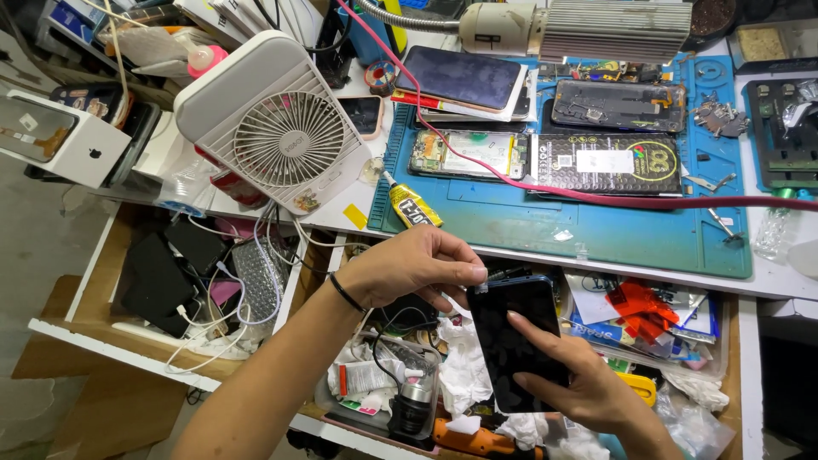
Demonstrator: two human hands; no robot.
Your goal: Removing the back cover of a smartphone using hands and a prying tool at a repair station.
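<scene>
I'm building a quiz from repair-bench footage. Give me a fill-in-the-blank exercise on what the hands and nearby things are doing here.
1. The right hand holds a dark ____ from below.
2. The left hand pinches the top ____ corner of the phone, as the picture shows it.
3. The white fan stands to the ____ of the blue mat in the picture.
4. A ____ cable runs across the mat.

Missing words: phone; left; left; red

Black phone (514, 341), blue mat (545, 226)
</scene>
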